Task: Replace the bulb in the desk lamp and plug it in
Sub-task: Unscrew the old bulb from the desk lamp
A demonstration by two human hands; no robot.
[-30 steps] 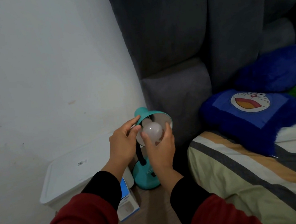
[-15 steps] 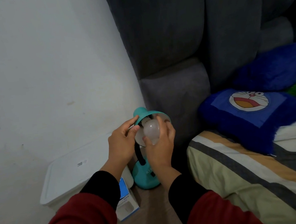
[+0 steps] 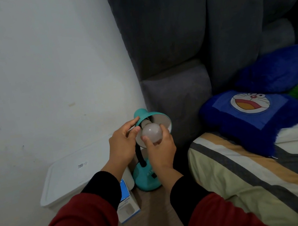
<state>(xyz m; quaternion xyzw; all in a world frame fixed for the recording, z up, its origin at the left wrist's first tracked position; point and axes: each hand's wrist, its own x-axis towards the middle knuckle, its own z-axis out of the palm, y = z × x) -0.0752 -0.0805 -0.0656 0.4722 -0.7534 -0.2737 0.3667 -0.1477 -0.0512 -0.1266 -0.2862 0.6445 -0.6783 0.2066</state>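
A teal desk lamp stands on the floor between a white bin and the bed, its shade tilted toward me. A frosted white bulb sits at the mouth of the shade, its neck in the socket. My right hand grips the bulb from below with thumb and fingers around the globe. My left hand holds the left side of the shade, thumb and forefinger on its rim. The lamp's black neck shows between my wrists. No plug or cord is in view.
A white lidded bin stands against the wall at left. A blue and white bulb box lies on the wooden floor before it. The grey padded headboard rises behind. The striped bed with a blue cartoon pillow fills the right.
My right hand has turned around the bulb, fingers shifting from over its front to underneath it. The left hand stays on the shade and the lamp stays in place.
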